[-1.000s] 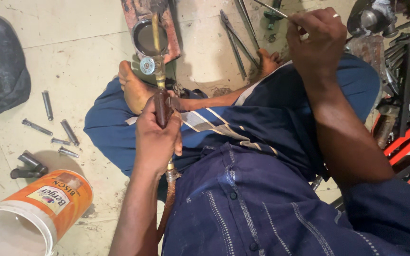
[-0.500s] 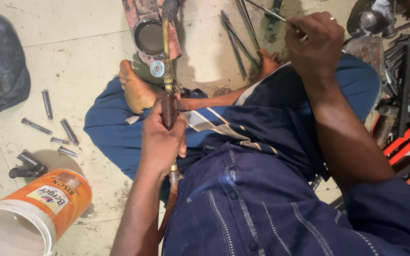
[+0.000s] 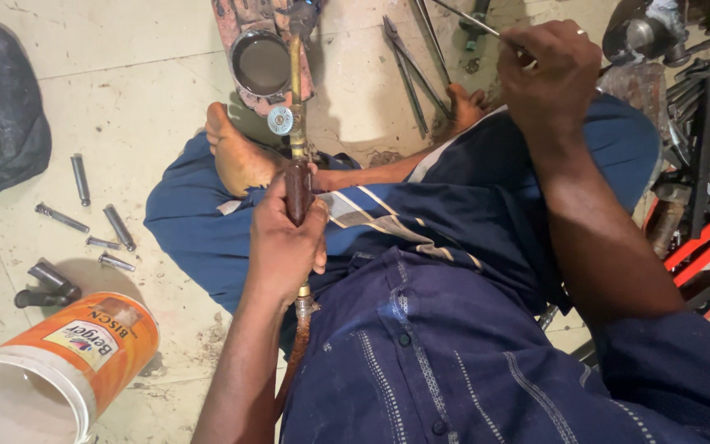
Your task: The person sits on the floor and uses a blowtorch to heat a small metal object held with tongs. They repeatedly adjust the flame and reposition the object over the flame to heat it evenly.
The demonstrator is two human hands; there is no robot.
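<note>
While fingers (image 3: 310, 234) wrap it, torch (image 3: 297, 123) pts fwd.

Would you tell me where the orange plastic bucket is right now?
In the head view, the orange bucket lies on its side at the lower left on the floor tiles, just left of the left hand, below some metal bolts.

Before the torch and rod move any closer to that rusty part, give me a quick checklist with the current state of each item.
1. Left hand has a full grip on the brass torch with the reddish handle: ok.
2. Right hand pinches the thin metal rod: ok.
3. Torch tip over the rusty metal part with the round opening: ok.
4. Flame lit: cannot tell.
5. Bare foot apart from the torch shaft: not ok, close beside it.
6. Long metal tongs lie apart from the work: ok.
</note>
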